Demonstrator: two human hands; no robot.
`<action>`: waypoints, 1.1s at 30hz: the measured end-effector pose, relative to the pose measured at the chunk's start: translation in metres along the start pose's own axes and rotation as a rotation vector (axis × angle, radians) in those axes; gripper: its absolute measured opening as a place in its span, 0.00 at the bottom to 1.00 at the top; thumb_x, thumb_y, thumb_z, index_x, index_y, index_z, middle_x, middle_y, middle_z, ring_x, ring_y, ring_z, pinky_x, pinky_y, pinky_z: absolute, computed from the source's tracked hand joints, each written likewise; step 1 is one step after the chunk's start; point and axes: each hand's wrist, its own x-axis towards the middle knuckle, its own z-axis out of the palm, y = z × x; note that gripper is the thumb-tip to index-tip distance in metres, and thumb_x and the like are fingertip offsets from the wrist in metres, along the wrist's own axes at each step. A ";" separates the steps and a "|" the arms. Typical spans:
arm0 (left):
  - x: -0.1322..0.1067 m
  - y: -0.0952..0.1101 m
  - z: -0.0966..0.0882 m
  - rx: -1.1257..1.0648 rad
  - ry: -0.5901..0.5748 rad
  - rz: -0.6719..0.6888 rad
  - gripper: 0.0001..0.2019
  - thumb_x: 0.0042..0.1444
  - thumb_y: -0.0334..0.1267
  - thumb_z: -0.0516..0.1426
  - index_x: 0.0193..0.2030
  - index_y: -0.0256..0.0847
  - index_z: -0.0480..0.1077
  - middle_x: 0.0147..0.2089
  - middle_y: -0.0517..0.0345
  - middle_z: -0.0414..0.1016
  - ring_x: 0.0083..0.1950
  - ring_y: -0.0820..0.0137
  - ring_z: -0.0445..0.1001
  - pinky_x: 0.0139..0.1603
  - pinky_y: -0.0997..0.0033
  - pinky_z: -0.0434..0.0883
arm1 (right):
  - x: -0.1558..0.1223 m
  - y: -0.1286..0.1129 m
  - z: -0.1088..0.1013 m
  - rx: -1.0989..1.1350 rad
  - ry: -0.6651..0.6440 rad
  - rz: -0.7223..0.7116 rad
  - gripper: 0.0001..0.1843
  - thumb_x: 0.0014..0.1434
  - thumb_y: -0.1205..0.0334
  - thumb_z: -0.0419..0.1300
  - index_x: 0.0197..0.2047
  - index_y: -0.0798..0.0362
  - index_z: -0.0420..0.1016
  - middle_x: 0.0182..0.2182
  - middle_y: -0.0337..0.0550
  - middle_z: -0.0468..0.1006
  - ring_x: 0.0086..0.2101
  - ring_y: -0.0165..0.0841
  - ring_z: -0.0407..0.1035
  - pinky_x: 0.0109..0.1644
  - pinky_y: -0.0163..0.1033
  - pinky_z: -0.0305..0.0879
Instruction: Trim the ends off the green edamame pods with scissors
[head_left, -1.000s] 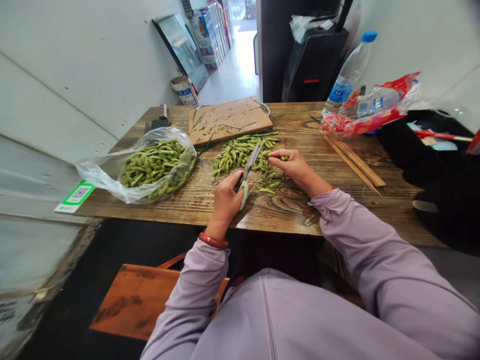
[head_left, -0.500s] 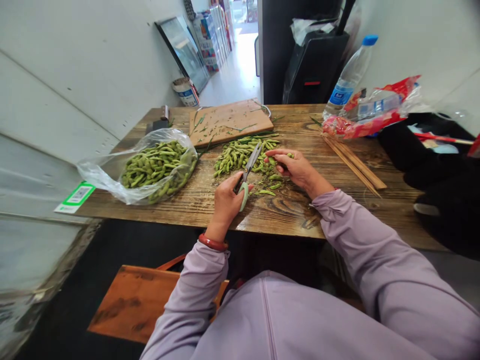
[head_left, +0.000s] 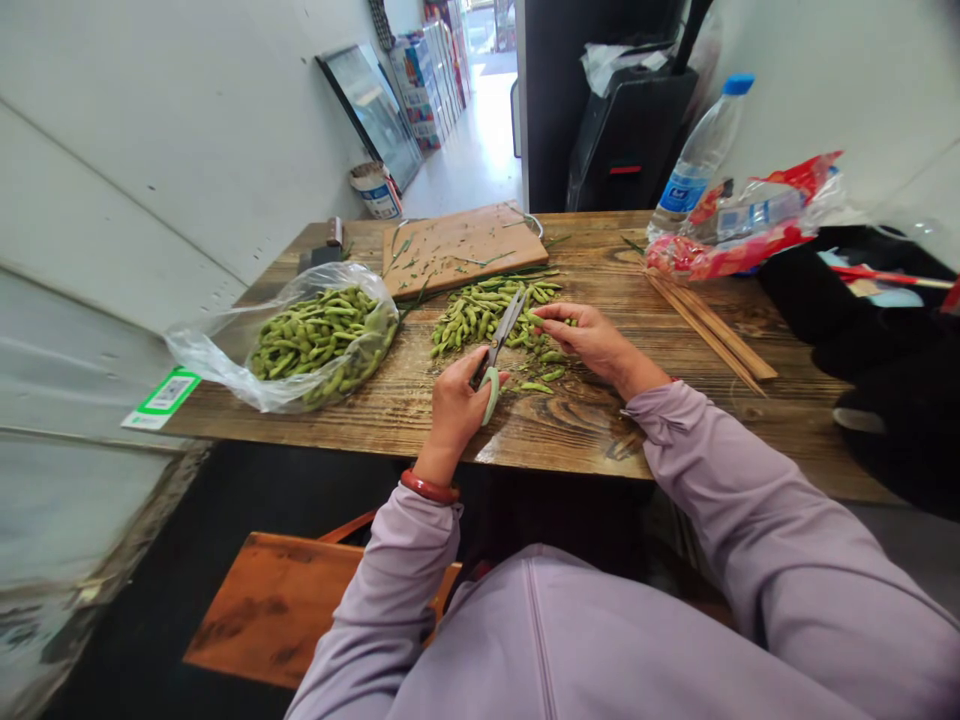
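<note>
My left hand (head_left: 459, 400) is closed round the pale green handles of a pair of scissors (head_left: 508, 325), whose blades point up and away over the pods. Close to the blade tips, my right hand (head_left: 592, 345) pinches a green edamame pod (head_left: 535, 319) between thumb and fingers. A heap of edamame pods (head_left: 469, 318) lies on the wooden table (head_left: 397, 400) beyond and between my hands, with a few loose pods and small bits nearer me. To the left, a clear plastic bag (head_left: 217, 350) lies open, full of more pods.
Behind the heap is a wooden cutting board (head_left: 457, 245) with green scraps on it. On the right are wooden sticks (head_left: 709, 330), a water bottle (head_left: 694, 165), red plastic packaging (head_left: 750, 240) and a black cloth item (head_left: 862, 350). A green-edged card (head_left: 161, 398) sits at the left edge.
My right fingers have closed in from a looser spread and now pinch a pod near the blades. The left hand still holds the scissors; the view has shifted slightly.
</note>
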 end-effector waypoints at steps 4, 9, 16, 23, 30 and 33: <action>0.000 0.000 0.000 0.008 0.005 0.007 0.21 0.57 0.46 0.66 0.55 0.40 0.78 0.54 0.48 0.83 0.54 0.58 0.81 0.60 0.60 0.76 | 0.000 0.001 0.001 0.025 0.036 -0.051 0.26 0.47 0.47 0.74 0.44 0.54 0.80 0.32 0.38 0.78 0.22 0.21 0.51 0.23 0.32 0.42; 0.000 -0.001 0.001 -0.012 -0.055 0.044 0.20 0.56 0.43 0.66 0.55 0.41 0.78 0.54 0.50 0.83 0.54 0.59 0.81 0.60 0.60 0.75 | 0.000 0.002 0.003 0.048 0.063 -0.100 0.23 0.47 0.47 0.74 0.42 0.52 0.80 0.27 0.33 0.72 0.21 0.21 0.49 0.23 0.32 0.42; 0.000 -0.003 0.001 -0.058 -0.099 0.073 0.24 0.53 0.43 0.68 0.56 0.40 0.77 0.53 0.48 0.83 0.52 0.59 0.81 0.58 0.59 0.76 | -0.002 0.000 0.004 -0.080 0.024 -0.173 0.23 0.51 0.44 0.71 0.42 0.53 0.81 0.29 0.36 0.75 0.24 0.24 0.55 0.26 0.32 0.52; 0.000 0.002 -0.001 -0.046 -0.114 0.068 0.25 0.54 0.44 0.67 0.57 0.39 0.76 0.51 0.49 0.83 0.47 0.61 0.81 0.56 0.60 0.76 | -0.001 -0.001 0.003 -0.367 -0.067 -0.378 0.16 0.59 0.48 0.65 0.36 0.53 0.83 0.36 0.44 0.82 0.43 0.39 0.74 0.54 0.45 0.67; -0.001 0.002 -0.001 0.053 -0.127 0.091 0.24 0.56 0.46 0.66 0.57 0.39 0.76 0.45 0.50 0.83 0.45 0.62 0.79 0.53 0.62 0.74 | -0.001 -0.005 0.006 -0.461 -0.038 -0.380 0.11 0.59 0.51 0.66 0.32 0.49 0.83 0.36 0.44 0.82 0.42 0.39 0.74 0.54 0.45 0.67; -0.001 0.002 -0.001 0.123 -0.130 0.094 0.21 0.59 0.47 0.63 0.56 0.39 0.76 0.43 0.50 0.82 0.43 0.62 0.78 0.52 0.62 0.73 | -0.001 -0.004 0.009 -0.457 -0.032 -0.357 0.11 0.59 0.51 0.65 0.32 0.49 0.83 0.35 0.43 0.82 0.41 0.39 0.73 0.53 0.45 0.67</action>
